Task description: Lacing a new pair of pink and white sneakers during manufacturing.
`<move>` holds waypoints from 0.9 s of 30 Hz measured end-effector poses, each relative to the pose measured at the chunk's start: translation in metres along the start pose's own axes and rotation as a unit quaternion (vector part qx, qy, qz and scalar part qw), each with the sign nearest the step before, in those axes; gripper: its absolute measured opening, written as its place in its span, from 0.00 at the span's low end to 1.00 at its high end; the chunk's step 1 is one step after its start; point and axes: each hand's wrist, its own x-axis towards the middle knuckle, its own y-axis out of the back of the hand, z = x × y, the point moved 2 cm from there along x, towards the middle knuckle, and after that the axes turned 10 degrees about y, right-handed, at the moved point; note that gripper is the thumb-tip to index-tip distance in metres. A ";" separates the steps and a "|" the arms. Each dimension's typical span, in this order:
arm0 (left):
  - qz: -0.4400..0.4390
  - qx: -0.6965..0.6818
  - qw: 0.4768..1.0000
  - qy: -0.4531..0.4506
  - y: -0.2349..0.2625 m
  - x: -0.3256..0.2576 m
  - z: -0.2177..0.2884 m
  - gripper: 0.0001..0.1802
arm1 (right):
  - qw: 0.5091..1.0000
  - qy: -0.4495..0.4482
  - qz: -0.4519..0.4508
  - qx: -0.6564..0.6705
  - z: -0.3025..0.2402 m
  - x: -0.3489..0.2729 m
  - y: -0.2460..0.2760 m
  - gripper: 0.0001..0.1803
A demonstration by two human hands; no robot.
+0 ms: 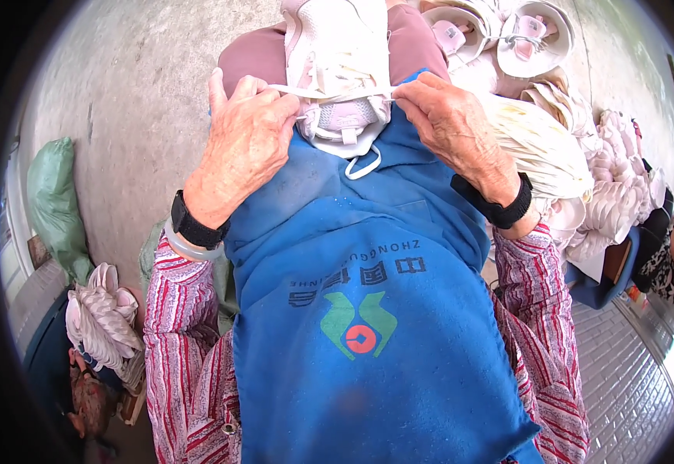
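A white sneaker lies across my lap, its heel opening with a pale lilac lining turned toward me. White shoelace runs crosswise over the shoe between my two hands. My left hand pinches the lace at the shoe's left side, fingers curled. On the right side, my right hand pinches the other stretch of lace between thumb and fingers. A white loop hangs from the heel onto my blue apron.
Right of my knees lie more white shoes, a thick bundle of white laces and stacked pale shoe pieces. A green sack stands at left, above another pile of shoe pieces. Another person sits far right.
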 end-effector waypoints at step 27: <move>-0.048 0.028 0.998 -0.033 -0.004 0.017 0.012 0.03 | 0.972 0.101 -0.107 -0.183 -0.030 0.031 -0.009 0.03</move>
